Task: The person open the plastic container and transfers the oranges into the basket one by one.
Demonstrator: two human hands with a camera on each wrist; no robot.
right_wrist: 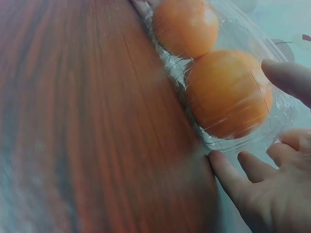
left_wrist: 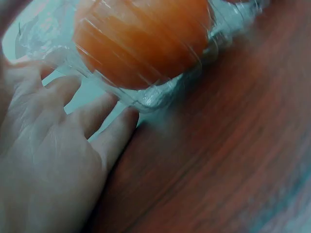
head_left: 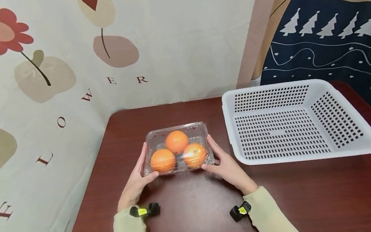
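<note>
By the right hand (head_left: 228, 169), glossy clear plastic is seen in the box (head_left: 180, 161), smooth plastic in the basket (head_left: 276, 133); beneath it, glossy woodgrain in the table (head_left: 194, 218).

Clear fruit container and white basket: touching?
Apart. The head view shows a strip of brown table between the clear fruit container and the white basket.

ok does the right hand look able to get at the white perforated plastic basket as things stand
Likely yes, once free: the right hand holds a clear plastic box, but the white basket sits close beside that hand with nothing visible between them.
</note>
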